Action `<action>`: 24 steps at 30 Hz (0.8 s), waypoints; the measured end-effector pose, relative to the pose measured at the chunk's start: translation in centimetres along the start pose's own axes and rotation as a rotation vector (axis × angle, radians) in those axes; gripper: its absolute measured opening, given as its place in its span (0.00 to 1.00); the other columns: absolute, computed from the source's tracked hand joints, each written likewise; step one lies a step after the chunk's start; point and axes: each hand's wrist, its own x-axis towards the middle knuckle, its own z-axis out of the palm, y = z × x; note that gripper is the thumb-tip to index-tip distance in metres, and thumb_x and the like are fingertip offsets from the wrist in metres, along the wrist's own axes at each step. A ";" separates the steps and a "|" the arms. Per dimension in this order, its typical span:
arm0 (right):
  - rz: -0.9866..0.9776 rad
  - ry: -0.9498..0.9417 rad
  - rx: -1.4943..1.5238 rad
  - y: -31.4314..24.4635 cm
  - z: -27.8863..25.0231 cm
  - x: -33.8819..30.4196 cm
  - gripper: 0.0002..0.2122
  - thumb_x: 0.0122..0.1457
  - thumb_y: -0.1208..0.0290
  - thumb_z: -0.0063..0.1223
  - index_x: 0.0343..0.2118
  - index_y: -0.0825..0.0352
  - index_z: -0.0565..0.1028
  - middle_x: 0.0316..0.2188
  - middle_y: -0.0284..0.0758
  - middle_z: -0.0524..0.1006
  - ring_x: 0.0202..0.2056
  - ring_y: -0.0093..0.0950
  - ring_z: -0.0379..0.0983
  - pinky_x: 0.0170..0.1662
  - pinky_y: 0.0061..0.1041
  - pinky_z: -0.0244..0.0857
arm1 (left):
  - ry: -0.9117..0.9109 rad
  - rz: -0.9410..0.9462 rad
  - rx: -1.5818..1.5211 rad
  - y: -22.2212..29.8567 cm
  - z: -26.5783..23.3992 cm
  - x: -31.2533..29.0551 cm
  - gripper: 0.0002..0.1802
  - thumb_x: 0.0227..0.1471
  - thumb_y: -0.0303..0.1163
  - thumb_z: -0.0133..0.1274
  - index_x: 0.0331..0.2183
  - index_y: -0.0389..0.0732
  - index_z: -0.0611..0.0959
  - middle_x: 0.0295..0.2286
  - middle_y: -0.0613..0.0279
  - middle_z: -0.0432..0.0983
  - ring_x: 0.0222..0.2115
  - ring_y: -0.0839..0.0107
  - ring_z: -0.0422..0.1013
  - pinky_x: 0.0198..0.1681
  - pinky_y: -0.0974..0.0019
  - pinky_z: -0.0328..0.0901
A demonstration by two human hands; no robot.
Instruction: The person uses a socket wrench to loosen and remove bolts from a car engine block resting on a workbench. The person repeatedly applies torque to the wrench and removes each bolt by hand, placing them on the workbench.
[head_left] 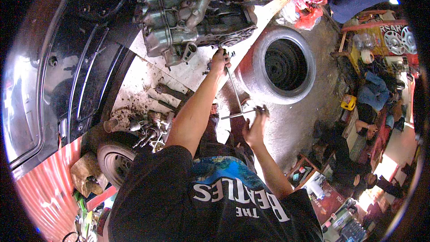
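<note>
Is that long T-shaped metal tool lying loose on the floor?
No, the person's left grip is closed around the end of the T-shaped tool nearest the engine.

The wearer's two hands point(219, 64) point(257, 127), one engine point(195, 15), one wrench point(234, 89), two tires point(286, 96) point(102, 159), two hubcaps point(393, 41) point(408, 39) and one jug point(348, 102) can be counted.

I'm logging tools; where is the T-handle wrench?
In the head view, the T-handle wrench is near the centre, beside the tyre's lower left, below the engine.

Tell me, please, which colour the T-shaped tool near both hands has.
The T-shaped tool is silver-grey, seen in the head view, the only one.
</note>
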 end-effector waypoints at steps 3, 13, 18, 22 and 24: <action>-0.043 -0.211 -0.388 -1.0 2.0 1.4 0.31 0.46 0.71 0.56 0.53 0.79 0.61 0.51 0.54 0.64 0.61 0.51 0.51 0.66 0.54 0.34 | 0.026 0.019 0.004 -0.1 0.6 -0.2 0.17 0.63 0.49 0.42 0.27 0.50 0.68 0.17 0.74 0.57 0.12 0.82 0.52 0.14 0.75 0.50; -0.044 -0.223 -0.355 0.5 5.5 3.2 0.23 0.56 0.53 0.53 0.39 0.72 0.68 0.28 0.44 0.74 0.34 0.40 0.73 0.46 0.37 0.59 | -0.037 -0.021 -0.039 0.3 0.6 -0.5 0.16 0.64 0.47 0.41 0.28 0.49 0.68 0.17 0.74 0.58 0.14 0.81 0.54 0.17 0.74 0.53; 0.093 -0.407 -0.225 0.9 5.6 4.1 0.21 0.56 0.53 0.52 0.37 0.71 0.67 0.21 0.45 0.76 0.25 0.45 0.75 0.36 0.42 0.67 | -0.176 -0.106 -0.135 0.7 -0.7 -0.3 0.16 0.64 0.45 0.40 0.28 0.46 0.69 0.18 0.74 0.59 0.15 0.80 0.54 0.20 0.73 0.54; 0.199 -0.402 0.009 0.8 4.6 4.3 0.18 0.57 0.55 0.51 0.37 0.68 0.69 0.22 0.45 0.76 0.25 0.42 0.75 0.31 0.42 0.69 | -0.198 -0.084 -0.134 0.5 -1.1 0.0 0.11 0.63 0.38 0.39 0.29 0.46 0.68 0.18 0.74 0.58 0.15 0.80 0.54 0.19 0.72 0.54; 0.244 -0.398 0.166 1.1 4.3 4.3 0.17 0.58 0.57 0.51 0.37 0.68 0.70 0.20 0.43 0.75 0.24 0.38 0.74 0.30 0.38 0.68 | -0.202 -0.077 -0.134 0.4 -0.9 -0.2 0.11 0.63 0.37 0.40 0.28 0.46 0.68 0.18 0.74 0.58 0.15 0.80 0.54 0.20 0.72 0.54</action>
